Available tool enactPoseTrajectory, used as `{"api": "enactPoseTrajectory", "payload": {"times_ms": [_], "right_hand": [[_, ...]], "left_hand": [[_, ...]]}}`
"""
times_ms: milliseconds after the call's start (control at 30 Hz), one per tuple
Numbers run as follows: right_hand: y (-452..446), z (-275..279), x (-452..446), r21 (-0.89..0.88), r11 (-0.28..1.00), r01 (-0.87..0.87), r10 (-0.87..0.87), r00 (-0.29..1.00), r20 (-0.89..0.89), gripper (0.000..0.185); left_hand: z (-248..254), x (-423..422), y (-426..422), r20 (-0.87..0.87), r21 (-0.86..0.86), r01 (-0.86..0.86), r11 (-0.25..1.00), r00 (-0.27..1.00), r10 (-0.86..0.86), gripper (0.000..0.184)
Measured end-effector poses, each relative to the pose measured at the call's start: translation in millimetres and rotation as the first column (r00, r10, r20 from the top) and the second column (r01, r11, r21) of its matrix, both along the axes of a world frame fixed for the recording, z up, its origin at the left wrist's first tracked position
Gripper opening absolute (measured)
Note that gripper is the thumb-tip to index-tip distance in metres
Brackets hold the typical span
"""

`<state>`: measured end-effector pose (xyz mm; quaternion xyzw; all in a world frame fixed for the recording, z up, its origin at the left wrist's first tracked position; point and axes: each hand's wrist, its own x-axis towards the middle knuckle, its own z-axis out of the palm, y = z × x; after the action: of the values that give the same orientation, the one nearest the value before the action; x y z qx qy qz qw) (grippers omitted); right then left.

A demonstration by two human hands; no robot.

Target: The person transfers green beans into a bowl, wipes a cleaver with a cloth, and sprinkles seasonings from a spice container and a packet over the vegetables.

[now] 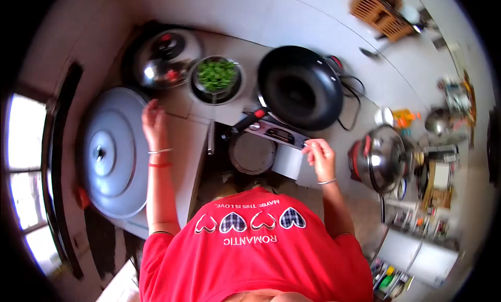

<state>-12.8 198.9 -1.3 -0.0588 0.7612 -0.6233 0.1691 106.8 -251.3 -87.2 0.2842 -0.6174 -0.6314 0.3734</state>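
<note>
My left hand [154,122] hangs over the counter with loosely curled fingers and nothing in it, close to the rim of a large grey lid [117,161]. At the right end of the stove's front panel [276,132], my right hand [319,155] has thumb and fingers drawn together at a small knob. A black wok [300,88] sits on the stove, its handle pointing down and left. Chopped greens [216,74] fill a strainer resting in a metal bowl [238,91]. Behind my left hand is a pan with a shiny domed lid [156,67].
A round pale lid or container [253,153] stands below the stove. On the right are a steel pot [383,158], an orange bottle [404,117], a black cable [357,103] and a shelf of utensils. A wicker basket [378,15] hangs on the wall.
</note>
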Motion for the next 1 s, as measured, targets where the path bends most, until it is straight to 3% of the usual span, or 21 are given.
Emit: {"api": "enactPoseTrajectory", "payload": {"times_ms": [100, 200, 300, 333, 567, 733, 833, 933, 967, 1000], "right_hand": [[14, -16, 28, 0.065, 0.996, 0.064, -0.061, 0.997, -0.046, 0.017], [29, -40, 56, 0.248, 0.963, 0.109, -0.089, 0.992, -0.092, 0.017], [39, -63, 79, 0.254, 0.959, 0.129, -0.134, 0.991, 0.002, 0.018], [41, -70, 83, 0.297, 0.946, 0.130, -0.144, 0.989, 0.026, 0.018], [31, -98, 79, 0.271, 0.951, 0.145, -0.177, 0.980, 0.095, 0.016], [17, -99, 58, 0.323, 0.944, 0.073, -0.099, 0.993, 0.066, 0.016], [17, -107, 48, 0.399, 0.916, 0.029, -0.001, 0.998, -0.071, 0.016], [10, -95, 35, 0.239, 0.971, 0.001, -0.033, 0.991, 0.126, 0.023], [6, -85, 27, 0.080, 0.994, 0.077, -0.097, 0.954, 0.285, 0.027], [2, -73, 17, -0.066, 0.982, 0.178, -0.132, 0.887, 0.443, 0.031]], "left_hand": [[8, -28, -35, 0.067, -0.036, 0.052, 0.998, 0.997, -0.049, 0.037], [13, -44, -25, 0.076, -0.065, 0.123, 0.990, 0.990, -0.118, 0.036], [-13, -49, -32, 0.223, 0.064, 0.170, 0.983, 0.958, -0.180, 0.036], [-24, -52, -39, 0.187, 0.184, 0.191, 0.964, 0.956, -0.226, 0.031], [-32, -67, -24, 0.269, 0.212, 0.356, 0.910, 0.874, -0.405, 0.027], [-40, -47, 16, 0.405, 0.161, 0.281, 0.946, 0.856, -0.323, 0.026], [-44, -30, 31, 0.374, 0.177, 0.193, 0.965, 0.894, -0.247, 0.028], [-29, -22, 44, 0.415, 0.023, 0.236, 0.972, 0.882, -0.224, 0.029], [-19, -23, 49, 0.433, -0.051, 0.269, 0.962, 0.874, -0.221, 0.030], [-6, -28, 57, 0.426, -0.004, 0.358, 0.934, 0.845, -0.322, 0.029]]}}
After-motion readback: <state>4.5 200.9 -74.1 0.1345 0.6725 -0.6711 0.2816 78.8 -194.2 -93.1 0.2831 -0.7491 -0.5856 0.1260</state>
